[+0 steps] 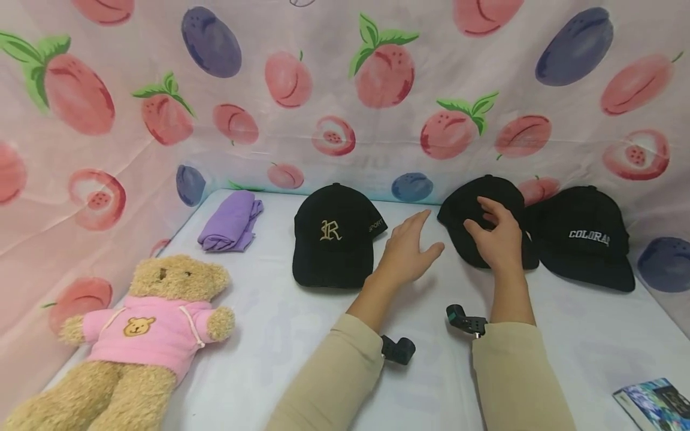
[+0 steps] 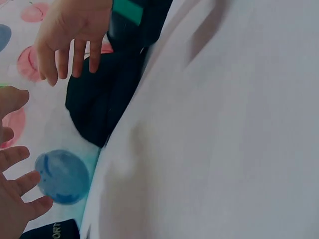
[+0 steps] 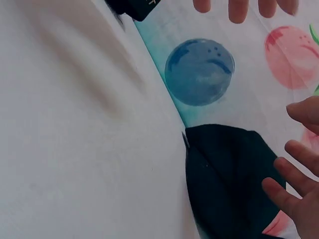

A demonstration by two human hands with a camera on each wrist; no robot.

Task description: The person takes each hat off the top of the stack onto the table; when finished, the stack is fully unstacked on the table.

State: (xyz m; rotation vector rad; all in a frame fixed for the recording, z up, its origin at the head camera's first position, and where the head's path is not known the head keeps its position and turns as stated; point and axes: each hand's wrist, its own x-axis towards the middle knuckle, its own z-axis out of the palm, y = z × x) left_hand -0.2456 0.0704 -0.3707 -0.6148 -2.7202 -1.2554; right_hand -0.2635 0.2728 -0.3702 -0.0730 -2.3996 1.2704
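Observation:
My left hand (image 1: 406,248) hovers with fingers spread, just right of a black cap (image 1: 331,257) bearing a gold letter R. In the left wrist view that left hand (image 2: 17,194) holds nothing. My right hand (image 1: 497,236) is over a second black cap (image 1: 463,200), its fingers loosely bent and gripping nothing. The right wrist view shows this hand (image 3: 304,199) beside the dark cap (image 3: 229,174); whether they touch, I cannot tell. A third black cap (image 1: 584,239), lettered in white, sits at the far right, next to the second.
A teddy bear (image 1: 151,332) in a pink hoodie lies at the left. Behind it is a folded purple cloth (image 1: 229,221). A colourful box or book (image 1: 660,404) lies at the front right. Fruit-print fabric (image 1: 334,78) hangs behind the white surface (image 1: 269,359).

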